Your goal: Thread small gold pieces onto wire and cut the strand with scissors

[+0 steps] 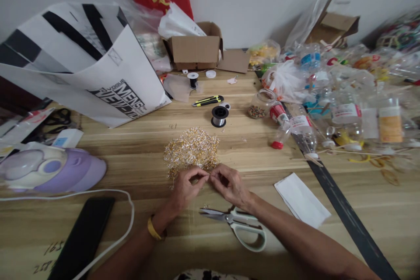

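Note:
My left hand (190, 187) and my right hand (230, 183) meet fingertip to fingertip at the near edge of a tangled heap of gold and clear beaded strands (193, 146). Both are closed in a pinch. Whatever sits between the fingertips is too small to make out. A faint thin thread or wire seems to run down the table below my left hand. Scissors (234, 221) with pale handles lie under and in front of my right hand, blades slightly apart and pointing left. A yellow band circles my left wrist.
Beyond the heap are a wire spool (219, 117), a utility knife (208, 101) and a dark spool (193, 80). A folded white paper (302, 200) lies right, below many plastic bottles (346, 111). Left are a black phone (82, 238), white cable, purple device (65, 168) and large bag (108, 83).

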`<state>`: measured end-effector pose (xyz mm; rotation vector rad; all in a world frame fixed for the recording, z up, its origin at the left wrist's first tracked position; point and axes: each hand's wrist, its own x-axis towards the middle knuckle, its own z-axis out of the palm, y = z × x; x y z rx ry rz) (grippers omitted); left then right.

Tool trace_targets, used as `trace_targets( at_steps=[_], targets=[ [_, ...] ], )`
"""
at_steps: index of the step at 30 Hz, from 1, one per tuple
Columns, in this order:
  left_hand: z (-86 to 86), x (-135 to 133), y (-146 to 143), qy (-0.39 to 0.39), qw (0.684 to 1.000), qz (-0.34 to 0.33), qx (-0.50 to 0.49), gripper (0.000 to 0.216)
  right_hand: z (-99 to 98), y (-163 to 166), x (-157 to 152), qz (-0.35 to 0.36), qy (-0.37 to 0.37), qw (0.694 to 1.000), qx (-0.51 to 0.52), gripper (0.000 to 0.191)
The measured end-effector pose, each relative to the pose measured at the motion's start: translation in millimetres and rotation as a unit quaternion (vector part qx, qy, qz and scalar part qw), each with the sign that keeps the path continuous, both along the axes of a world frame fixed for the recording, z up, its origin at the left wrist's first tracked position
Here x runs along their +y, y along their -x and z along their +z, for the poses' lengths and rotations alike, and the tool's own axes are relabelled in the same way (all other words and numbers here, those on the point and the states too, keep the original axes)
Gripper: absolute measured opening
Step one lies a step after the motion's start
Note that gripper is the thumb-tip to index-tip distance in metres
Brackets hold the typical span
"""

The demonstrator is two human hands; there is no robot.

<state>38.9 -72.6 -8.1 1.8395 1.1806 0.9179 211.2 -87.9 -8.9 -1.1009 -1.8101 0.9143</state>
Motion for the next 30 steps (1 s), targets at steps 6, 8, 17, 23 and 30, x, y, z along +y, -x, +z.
trace_targets(
  at_steps=[6, 8, 17, 23, 30],
  targets=[
    [-0.6, -0.3, 0.0, -0.018, 1.0, -0.005, 0.006, 0.009, -1.7, -0.5, 0.7, -0.007, -0.004, 1.0, -0.001, 0.012],
    [-1.4, -0.2, 0.2, -0.025, 1.0, -0.004, 0.011, 0.009, -2.7, -0.5, 1.0, -0.009, -0.007, 1.0, 0.002, 0.011],
    [0.6, -0.2, 0.1, -0.041, 0.999, -0.011, 0.019, 0.009, -5.2, -1.0, 1.5, -0.007, -0.009, 1.0, 0.006, 0.008],
    [3.4, -1.6, 0.9, -0.023, 0.999, -0.017, 0.027, 0.01, -5.2, -0.9, 1.0, -0.003, -0.016, 1.0, 0.011, 0.009],
    [-0.9, -0.5, 2.6, -0.029, 0.999, -0.023, 0.037, 0.017, -6.6, 0.0, 1.2, 0.012, -0.02, 1.0, 0.016, 0.008]
  ],
)
